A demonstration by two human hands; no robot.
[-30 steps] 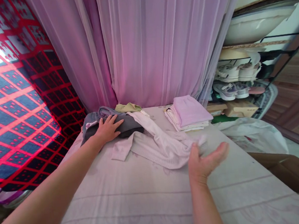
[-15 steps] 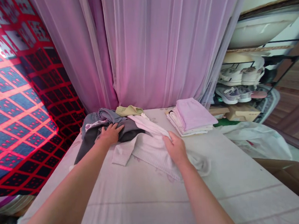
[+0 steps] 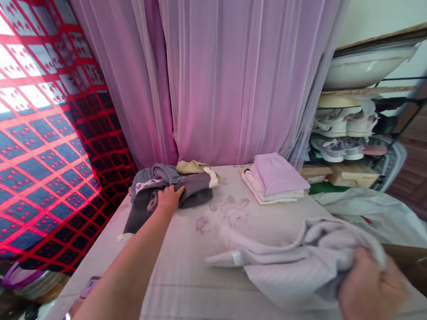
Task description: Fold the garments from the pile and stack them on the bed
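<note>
My right hand (image 3: 370, 285), blurred by motion, is closed on a bunched, pale ribbed sweater (image 3: 293, 267) at the lower right. The sweater trails leftward over the bed, its far end smeared. My left hand (image 3: 169, 199) lies on a heap of dark grey clothes (image 3: 197, 189) at the back left, fingers spread on the cloth. A white ruffled edge sticks out at the heap's right end. Behind it lies a yellow-green cloth (image 3: 191, 167). A neat stack of folded clothes (image 3: 280, 174), lilac on top and white below, sits at the back right.
A flowered sheet (image 3: 194, 276) covers the bed. Pink curtains (image 3: 228, 69) hang behind it, and a red-and-dark checked cloth (image 3: 36, 145) hangs at left. On the right stands a rack with shoes (image 3: 339, 124) and a white basin (image 3: 370, 69). A phone (image 3: 89, 286) lies by my left forearm.
My right hand has pulled the pale sweater off the heap, toward me and to the right. My left hand stays on the dark clothes. The view has shifted slightly.
</note>
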